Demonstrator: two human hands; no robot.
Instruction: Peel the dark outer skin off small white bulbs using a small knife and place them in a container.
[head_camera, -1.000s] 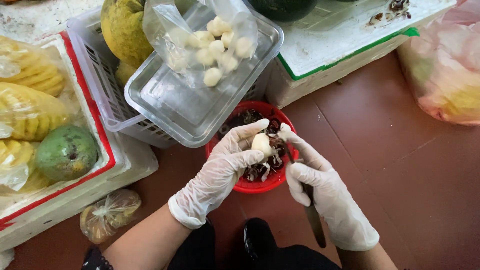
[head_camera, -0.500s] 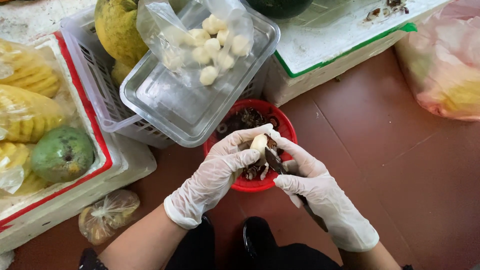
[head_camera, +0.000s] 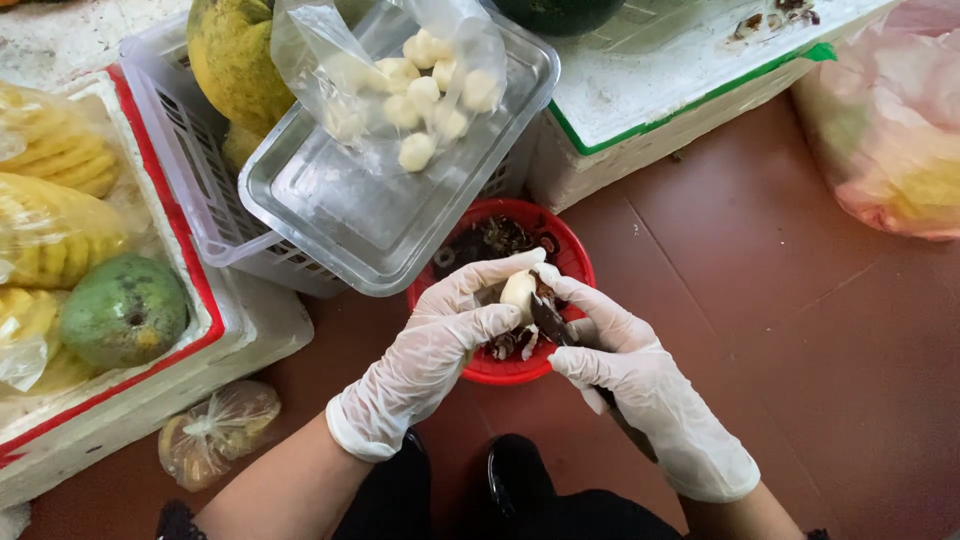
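The left hand (head_camera: 440, 335), in a thin white glove, curls its fingers and thumb around a small pale peeled fruit (head_camera: 517, 292) and holds it just above the red bowl (head_camera: 570, 262) of dark peelings on the brown floor. The right hand (head_camera: 625, 370), gloved too, is closed around the handle of a knife (head_camera: 552, 322), whose dark blade lies against the fruit's right side. Behind the bowl, a clear plastic tray (head_camera: 330, 205) rests on a white basket (head_camera: 185, 160) and carries a clear bag (head_camera: 330, 60) of more peeled pale fruits.
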